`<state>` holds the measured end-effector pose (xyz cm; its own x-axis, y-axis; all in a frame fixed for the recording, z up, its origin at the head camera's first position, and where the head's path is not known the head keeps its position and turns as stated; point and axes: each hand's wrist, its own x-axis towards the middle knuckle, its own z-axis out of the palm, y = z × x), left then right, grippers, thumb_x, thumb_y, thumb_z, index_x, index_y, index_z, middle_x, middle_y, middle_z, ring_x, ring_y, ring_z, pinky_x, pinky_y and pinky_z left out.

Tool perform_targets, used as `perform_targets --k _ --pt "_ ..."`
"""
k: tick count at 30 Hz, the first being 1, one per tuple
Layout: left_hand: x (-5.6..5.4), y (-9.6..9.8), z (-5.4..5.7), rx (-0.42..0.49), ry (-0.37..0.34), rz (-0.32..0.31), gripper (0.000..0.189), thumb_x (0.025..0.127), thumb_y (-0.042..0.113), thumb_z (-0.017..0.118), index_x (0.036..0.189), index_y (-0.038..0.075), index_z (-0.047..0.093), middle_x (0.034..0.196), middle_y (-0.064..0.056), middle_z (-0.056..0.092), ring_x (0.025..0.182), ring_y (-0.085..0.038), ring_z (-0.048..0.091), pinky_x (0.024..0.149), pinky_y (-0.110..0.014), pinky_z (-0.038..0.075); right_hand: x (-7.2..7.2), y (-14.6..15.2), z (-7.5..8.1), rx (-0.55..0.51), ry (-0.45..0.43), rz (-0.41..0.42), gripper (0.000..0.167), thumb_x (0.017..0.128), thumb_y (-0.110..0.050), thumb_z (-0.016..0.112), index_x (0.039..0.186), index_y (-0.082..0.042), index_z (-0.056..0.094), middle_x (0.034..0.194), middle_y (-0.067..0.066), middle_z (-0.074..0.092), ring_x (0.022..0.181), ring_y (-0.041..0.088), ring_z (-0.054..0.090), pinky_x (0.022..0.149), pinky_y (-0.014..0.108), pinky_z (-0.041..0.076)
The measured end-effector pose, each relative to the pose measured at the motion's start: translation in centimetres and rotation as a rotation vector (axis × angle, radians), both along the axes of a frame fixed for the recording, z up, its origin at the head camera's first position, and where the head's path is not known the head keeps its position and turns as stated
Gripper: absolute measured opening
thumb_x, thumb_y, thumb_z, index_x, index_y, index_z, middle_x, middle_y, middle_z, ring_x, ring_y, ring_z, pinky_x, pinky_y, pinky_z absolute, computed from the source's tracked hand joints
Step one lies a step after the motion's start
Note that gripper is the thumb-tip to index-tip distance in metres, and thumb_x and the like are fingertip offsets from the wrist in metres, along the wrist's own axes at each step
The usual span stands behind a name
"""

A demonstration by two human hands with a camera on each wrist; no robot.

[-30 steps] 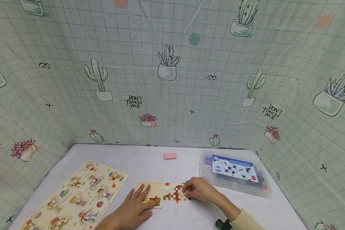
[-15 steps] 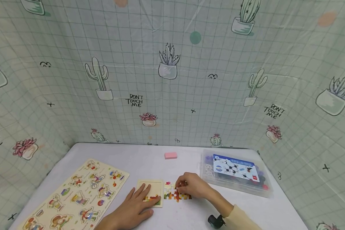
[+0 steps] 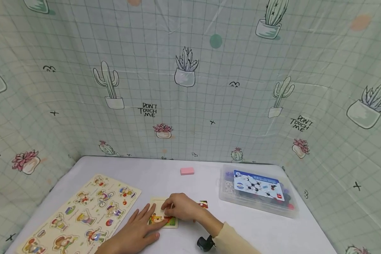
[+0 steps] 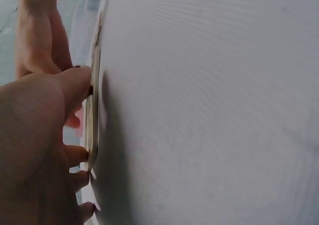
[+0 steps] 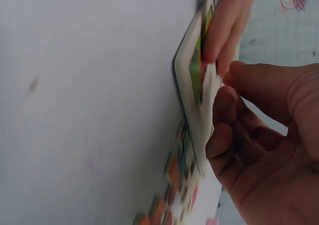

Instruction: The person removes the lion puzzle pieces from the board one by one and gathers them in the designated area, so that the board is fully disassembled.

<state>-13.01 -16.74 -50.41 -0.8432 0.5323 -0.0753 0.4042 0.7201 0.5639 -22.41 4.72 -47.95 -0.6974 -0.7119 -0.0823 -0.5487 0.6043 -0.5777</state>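
Note:
A small wooden puzzle tray [image 3: 158,200] lies flat on the table, its lower part filled with colourful jigsaw pieces [image 3: 155,219]. My left hand [image 3: 136,231] rests on the tray's left and lower side with fingers spread and fairly straight. Over the tray's upper right, my right hand [image 3: 182,207] has thumb and fingertips brought together in a pinch; the puzzle piece between them is almost wholly hidden. Loose jigsaw pieces [image 5: 172,172] lie beside the tray in the right wrist view. In the head view the right forearm covers most of them, leaving one red-brown piece [image 3: 203,204] showing.
A large wooden board with cartoon figures [image 3: 82,218] lies at the left. Behind the tray sits a pink block [image 3: 187,171]. A clear plastic case with a blue-and-white label [image 3: 258,190] stands at the right. A black object [image 3: 205,243] shows at the right sleeve.
My right hand has moved left from the loose pieces to above the tray, its forearm now crossing over those pieces. The left hand stays on the tray.

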Motion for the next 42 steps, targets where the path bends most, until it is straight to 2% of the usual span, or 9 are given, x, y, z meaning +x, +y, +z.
perform_targets --k 6,14,22,32,42 --pt "0.1 0.0 -0.1 -0.015 -0.009 -0.008 0.049 0.103 0.051 0.048 0.146 0.03 0.055 0.165 -0.024 0.015 0.151 -0.05 0.009 0.11 -0.076 0.01 0.6 -1.5 -0.4 0.031 0.034 0.069 0.025 0.091 -0.012 0.072 0.116 -0.013 0.078 0.094 -0.009 0.067 0.075 -0.005 0.052 0.069 0.015 0.046" --pt "0.3 -0.2 -0.1 -0.052 -0.017 -0.006 0.053 0.101 0.052 0.051 0.144 0.022 0.059 0.166 -0.023 0.01 0.151 -0.049 0.006 0.112 -0.074 0.009 1.0 -2.1 -0.7 0.036 0.112 0.118 0.03 0.091 -0.012 0.07 0.12 -0.016 0.076 0.088 -0.013 0.065 0.071 -0.004 0.048 0.062 0.014 0.042" --pt "0.1 -0.2 -0.2 -0.066 -0.012 -0.013 0.053 0.1 0.052 0.053 0.144 0.023 0.058 0.166 -0.024 0.009 0.151 -0.049 0.007 0.111 -0.075 0.009 1.2 -2.4 -1.0 -0.016 0.043 0.066 0.022 0.093 -0.008 0.068 0.112 -0.011 0.078 0.083 -0.013 0.062 0.069 -0.003 0.047 0.061 0.015 0.043" --pt "0.1 -0.2 0.0 -0.069 -0.03 -0.008 0.053 0.1 0.053 0.053 0.143 0.022 0.059 0.166 -0.024 0.009 0.151 -0.049 0.006 0.112 -0.074 0.008 1.7 -2.9 -0.9 -0.008 0.032 -0.03 0.017 0.089 -0.008 0.07 0.102 -0.015 0.078 0.082 -0.014 0.058 0.068 -0.003 0.05 0.063 0.016 0.044" --pt "-0.1 -0.2 -0.3 -0.076 -0.011 -0.021 0.051 0.1 0.051 0.054 0.142 0.022 0.061 0.165 -0.027 0.012 0.15 -0.052 0.008 0.11 -0.077 0.01 2.0 -3.2 -1.0 -0.016 0.037 -0.051 0.012 0.086 -0.009 0.073 0.097 -0.013 0.075 0.079 -0.013 0.057 0.067 -0.003 0.05 0.062 0.015 0.044"
